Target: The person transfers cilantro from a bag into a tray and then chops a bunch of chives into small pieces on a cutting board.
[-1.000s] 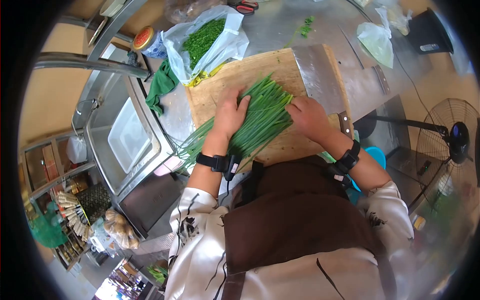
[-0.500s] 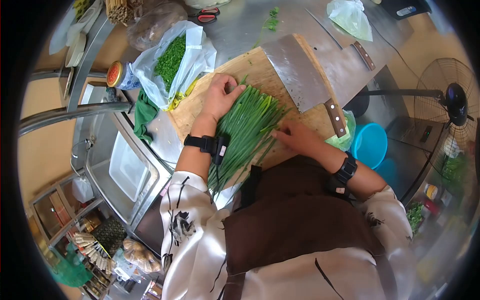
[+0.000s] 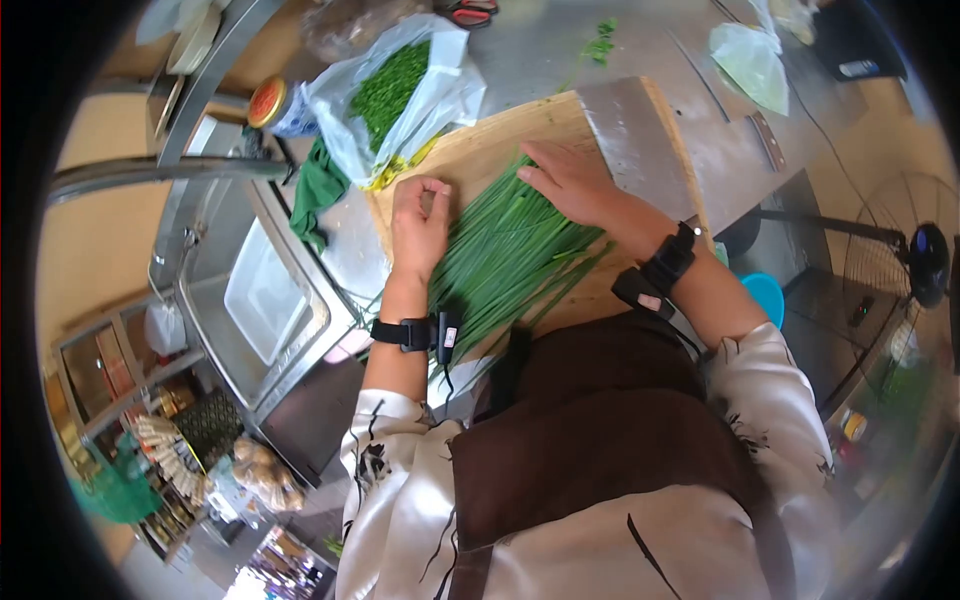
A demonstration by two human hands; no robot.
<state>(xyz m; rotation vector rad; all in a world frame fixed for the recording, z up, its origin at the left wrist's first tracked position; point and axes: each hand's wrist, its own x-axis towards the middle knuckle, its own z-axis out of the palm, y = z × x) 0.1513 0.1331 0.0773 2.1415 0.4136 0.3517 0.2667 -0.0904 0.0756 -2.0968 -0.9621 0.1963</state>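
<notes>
**On the pale wooden chopping board [image 3: 500, 125]: long, thin green stems [image 3: 505, 265] look to be at the squaring-up step**

Left: white plastic bag [image 3: 455, 85] with finely chopped greens [image 3: 392, 92], crinkled film, beside the board's upper-left edge. Left hand [image 3: 418, 225] at the bundle's left side, fingers half curled; can't tell if any stems are gripped. Middle: stems lie slanted across the board, smooth and flexible, fanned loose toward the apron. Right hand [image 3: 572, 185] mostly open over their upper ends, fingers nearly straight; can't confirm a pinch. Right: broad, flat steel blade [image 3: 635, 140] on the board, apart from the bundle. Next move likely calls for light, even side pressure; slick stems could splay.
</notes>
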